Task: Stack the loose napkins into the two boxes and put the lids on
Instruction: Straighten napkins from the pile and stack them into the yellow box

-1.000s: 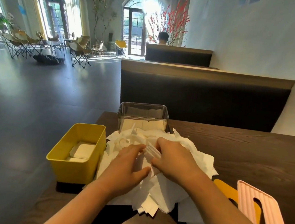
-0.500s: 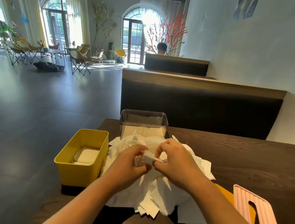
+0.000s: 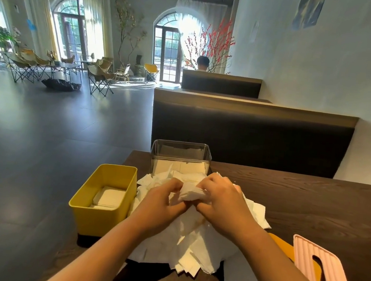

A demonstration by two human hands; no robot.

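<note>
A heap of loose white napkins [image 3: 192,248] covers the near middle of the dark wooden table [image 3: 312,202]. Above the heap, my left hand [image 3: 160,203] and my right hand [image 3: 223,203] both pinch one folded napkin [image 3: 190,193] between them. A yellow box [image 3: 102,200] stands left of the heap at the table's edge, with a few napkins stacked inside. A clear box [image 3: 180,157] stands behind the heap, holding a low layer of napkins. A pink slotted lid [image 3: 324,274] lies at the near right, overlapping a yellow lid [image 3: 283,248].
A dark padded bench back [image 3: 250,136] runs along the table's far side, with a pale wall on the right. The table's left edge drops to an open dark floor. A person sits far behind at another booth.
Both hands have lifted off the heap and drawn together, taking up one napkin and holding it between them. The camera has tilted upward.
</note>
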